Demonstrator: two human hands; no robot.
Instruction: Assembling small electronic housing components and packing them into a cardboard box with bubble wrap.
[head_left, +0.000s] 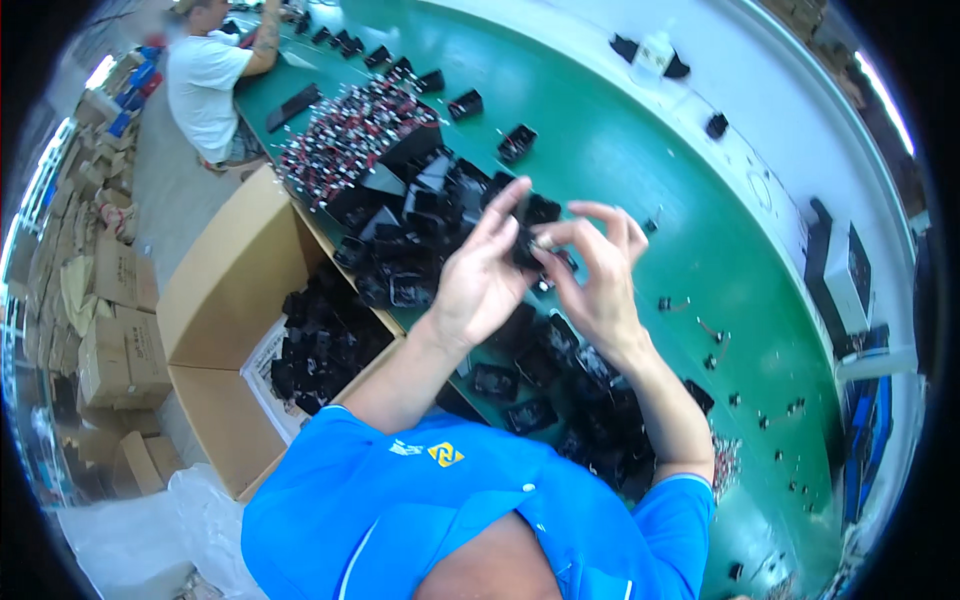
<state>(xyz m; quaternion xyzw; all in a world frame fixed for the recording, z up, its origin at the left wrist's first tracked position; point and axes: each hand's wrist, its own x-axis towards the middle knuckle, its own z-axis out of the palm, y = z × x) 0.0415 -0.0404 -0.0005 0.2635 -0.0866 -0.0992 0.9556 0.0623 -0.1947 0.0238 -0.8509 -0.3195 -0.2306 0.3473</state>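
Note:
Above the green workbench (640,130), my two hands meet over a heap of black plastic housings (400,260). My left hand (478,280) holds a small black plastic housing (524,245) between its thumb and raised fingers. From the other side my right hand (598,270) pinches with thumb and forefinger at that housing. A small pale bit shows at its fingertips, too small to name. Fingers partly cover the housing. More black housings (525,415) lie on the bench below my hands and between my forearms.
An open cardboard box (215,300) of black parts stands left of the bench. Beyond the heap lies a pile of small red, black and white parts (350,130). A co-worker (205,80) sits at far left. Small wired parts (710,330) dot the right side; a clear bottle (653,55) stands far back.

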